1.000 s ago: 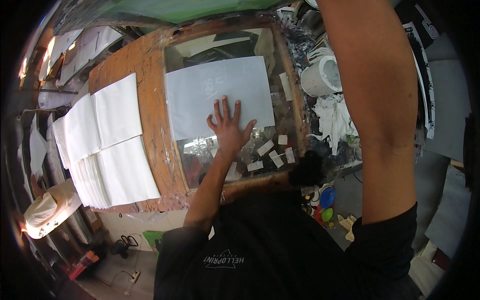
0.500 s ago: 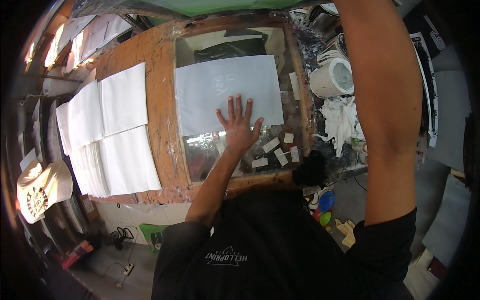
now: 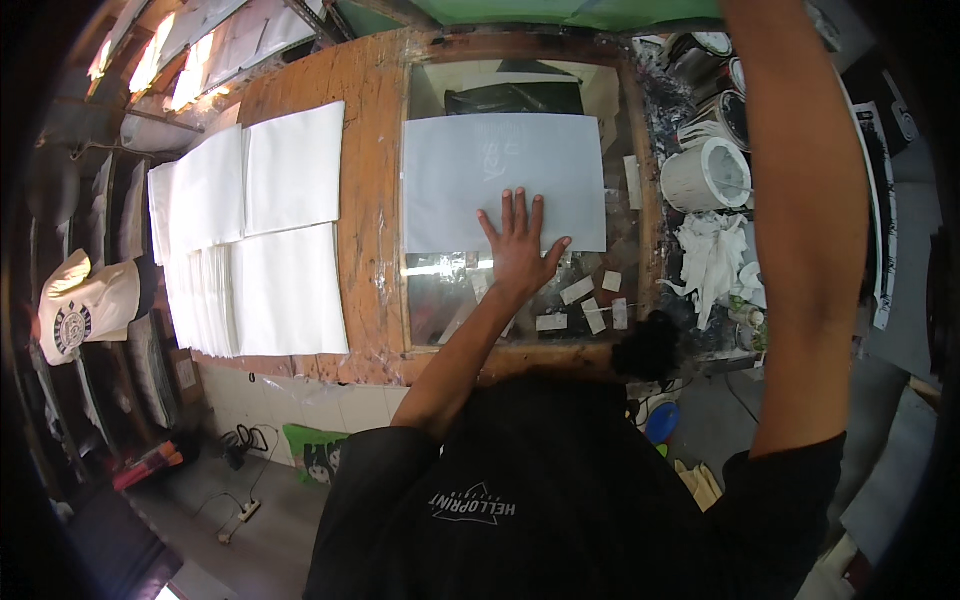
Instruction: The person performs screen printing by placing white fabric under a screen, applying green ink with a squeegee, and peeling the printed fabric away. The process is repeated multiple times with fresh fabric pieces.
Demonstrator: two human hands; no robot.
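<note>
My left hand (image 3: 520, 250) lies flat with fingers spread on the lower edge of a pale rectangular sheet (image 3: 440, 190). Faint lettering shows near the sheet's upper middle. Beneath it is a glass panel (image 3: 450, 315) set in a wooden table. My right arm reaches up past the top right of the picture, so its hand is out of sight. Along the top edge, a green framed screen (image 3: 580, 10) is partly visible beyond the glass.
Stacked white flat pieces (image 3: 290, 285) lie on the wooden tabletop (image 3: 375, 220) at the left. Small pale tape pieces (image 3: 577, 291) dot the glass. On the right are a white tub (image 3: 690, 180), a crumpled white rag (image 3: 710, 255) and several cans. A printed cream bag (image 3: 95, 310) hangs far left.
The whole scene has shifted rightward in the picture, and less of the green screen shows at the top left. My left hand stays flat on the sheet.
</note>
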